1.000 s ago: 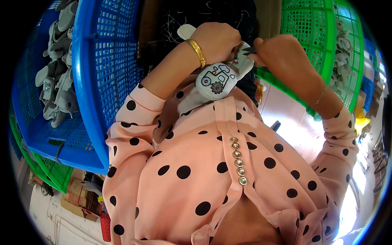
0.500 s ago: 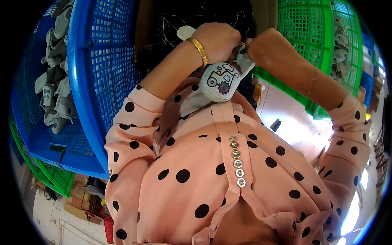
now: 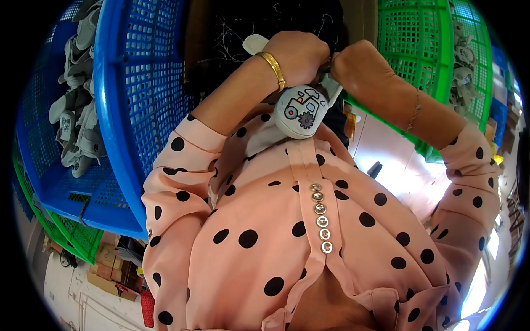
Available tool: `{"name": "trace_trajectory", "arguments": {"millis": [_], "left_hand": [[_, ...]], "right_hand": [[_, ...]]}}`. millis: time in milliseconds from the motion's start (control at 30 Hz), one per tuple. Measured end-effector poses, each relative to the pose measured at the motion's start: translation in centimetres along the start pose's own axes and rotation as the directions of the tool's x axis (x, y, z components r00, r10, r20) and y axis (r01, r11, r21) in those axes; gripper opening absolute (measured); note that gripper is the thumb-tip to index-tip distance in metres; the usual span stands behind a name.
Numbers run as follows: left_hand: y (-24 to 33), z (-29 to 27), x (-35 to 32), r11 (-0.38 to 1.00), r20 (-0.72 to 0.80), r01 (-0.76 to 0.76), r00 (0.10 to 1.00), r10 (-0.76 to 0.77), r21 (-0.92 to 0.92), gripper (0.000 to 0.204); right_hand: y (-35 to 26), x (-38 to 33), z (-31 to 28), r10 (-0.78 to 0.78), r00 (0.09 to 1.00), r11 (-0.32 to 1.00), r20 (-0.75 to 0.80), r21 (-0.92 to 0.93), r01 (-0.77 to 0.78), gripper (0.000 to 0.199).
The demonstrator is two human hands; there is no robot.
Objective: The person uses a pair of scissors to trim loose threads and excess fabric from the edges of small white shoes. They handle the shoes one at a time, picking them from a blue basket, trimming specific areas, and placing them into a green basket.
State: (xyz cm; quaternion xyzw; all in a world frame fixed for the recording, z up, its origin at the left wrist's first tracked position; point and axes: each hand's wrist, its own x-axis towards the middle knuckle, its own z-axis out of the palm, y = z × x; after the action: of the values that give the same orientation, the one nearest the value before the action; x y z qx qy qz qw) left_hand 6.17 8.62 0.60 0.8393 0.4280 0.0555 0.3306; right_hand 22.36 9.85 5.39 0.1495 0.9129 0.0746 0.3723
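Your left hand is closed around the small grey fabric baby shoe with a tractor print, held just above your chest between the blue plastic mesh basket and the green one. Your right hand pinches at its upper edge; what it pinches is hidden. Keep the shoe steady and work close to that edge.

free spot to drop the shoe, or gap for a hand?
Blue basket: bare mesh floor along its near wall, beside the grey shoe pile. Green basket: open mesh left of its shoes. Crowded at centre: left hand and right hand meet on the small grey shoe.
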Motion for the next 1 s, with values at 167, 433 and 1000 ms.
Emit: {"name": "trace_trajectory", "arguments": {"millis": [167,433,1000], "left_hand": [[0.0,0.4,-0.2,1.0,-0.03,0.001,1.0,-0.001,-0.007,0.015],[-1.2,0.3,-3.4,0.953,-0.094,0.0,0.995,-0.03,-0.302,0.02],[-2.4,-2.8,-7.4,0.946,-0.719,0.324,0.651,-0.242,-0.025,0.039]], "right_hand": [[-0.2,0.0,-0.1,0.01,0.999,1.0,0.034,-0.007,-0.01,0.004],[-0.7,-3.1,-1.0,0.387,0.922,0.799,-0.001,0.5,-0.335,0.039],[-3.7,-2.6,2.3,0.493,0.841,-0.258,0.224,0.961,-0.104,0.023]]}}
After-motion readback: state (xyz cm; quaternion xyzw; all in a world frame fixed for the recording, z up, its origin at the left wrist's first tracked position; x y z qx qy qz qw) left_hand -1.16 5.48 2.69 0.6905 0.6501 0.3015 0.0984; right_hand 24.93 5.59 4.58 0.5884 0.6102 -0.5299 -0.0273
